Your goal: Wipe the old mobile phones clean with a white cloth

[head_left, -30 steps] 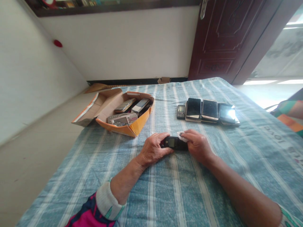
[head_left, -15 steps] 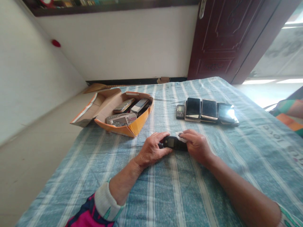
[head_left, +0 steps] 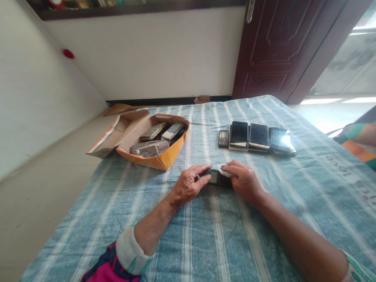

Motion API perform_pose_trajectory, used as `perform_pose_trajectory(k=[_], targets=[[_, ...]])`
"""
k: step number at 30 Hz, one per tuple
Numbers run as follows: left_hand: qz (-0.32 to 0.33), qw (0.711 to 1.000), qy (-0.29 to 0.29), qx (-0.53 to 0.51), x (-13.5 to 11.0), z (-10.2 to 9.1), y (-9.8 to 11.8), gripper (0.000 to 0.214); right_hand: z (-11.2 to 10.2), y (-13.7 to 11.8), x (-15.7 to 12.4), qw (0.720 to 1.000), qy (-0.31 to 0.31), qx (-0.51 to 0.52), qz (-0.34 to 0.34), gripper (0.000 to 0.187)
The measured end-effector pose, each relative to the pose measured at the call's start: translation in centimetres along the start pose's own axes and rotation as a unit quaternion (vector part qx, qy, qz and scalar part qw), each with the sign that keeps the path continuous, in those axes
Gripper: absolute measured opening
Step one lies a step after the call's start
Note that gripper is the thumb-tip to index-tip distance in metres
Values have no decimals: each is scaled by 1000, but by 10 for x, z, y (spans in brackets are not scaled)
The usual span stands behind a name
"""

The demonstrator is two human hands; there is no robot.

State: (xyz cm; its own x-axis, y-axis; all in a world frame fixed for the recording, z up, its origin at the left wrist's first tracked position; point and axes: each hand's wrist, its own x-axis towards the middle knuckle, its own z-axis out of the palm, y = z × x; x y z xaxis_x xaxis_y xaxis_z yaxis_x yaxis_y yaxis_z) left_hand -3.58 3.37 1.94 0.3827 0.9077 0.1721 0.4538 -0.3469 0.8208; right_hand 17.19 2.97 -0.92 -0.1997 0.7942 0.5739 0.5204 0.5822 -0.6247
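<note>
Left hand (head_left: 189, 184), fingers curled, grips one end of a small dark keypad phone (head_left: 216, 178) lying screen-up on the cloth-covered counter (head_left: 217, 235). The right hand (head_left: 245, 180), closed, pinches a white wipe (head_left: 225, 169) against the phone's other end. Beyond lies a row of four phones (head_left: 259, 136), side by side. Far left is an open orange cardboard box (head_left: 164, 159) holding more handsets.

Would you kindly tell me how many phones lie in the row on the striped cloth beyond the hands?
4: a small keypad phone at the left end, then a dark smartphone, a gold-edged smartphone and a glare-lit smartphone. More may lie hidden beneath them.
</note>
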Motion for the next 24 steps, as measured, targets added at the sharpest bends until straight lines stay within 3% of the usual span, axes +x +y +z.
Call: perform_pose_trajectory(k=[8,14,18,24], targets=[[-25,999,20,-28,-1,1,2,30,-1,-2,0,1000,2,6,-9,37],[30,998,51,-19,1,-1,1,29,-3,-4,2,999,21,7,-27,36],[69,995,69,-13,1,-1,-1,29,-6,-11,3,995,34,-48,-86,33],[95,992,70,33,1,-2,-1,28,-8,-29,4,977,-10,-131,-170,29]])
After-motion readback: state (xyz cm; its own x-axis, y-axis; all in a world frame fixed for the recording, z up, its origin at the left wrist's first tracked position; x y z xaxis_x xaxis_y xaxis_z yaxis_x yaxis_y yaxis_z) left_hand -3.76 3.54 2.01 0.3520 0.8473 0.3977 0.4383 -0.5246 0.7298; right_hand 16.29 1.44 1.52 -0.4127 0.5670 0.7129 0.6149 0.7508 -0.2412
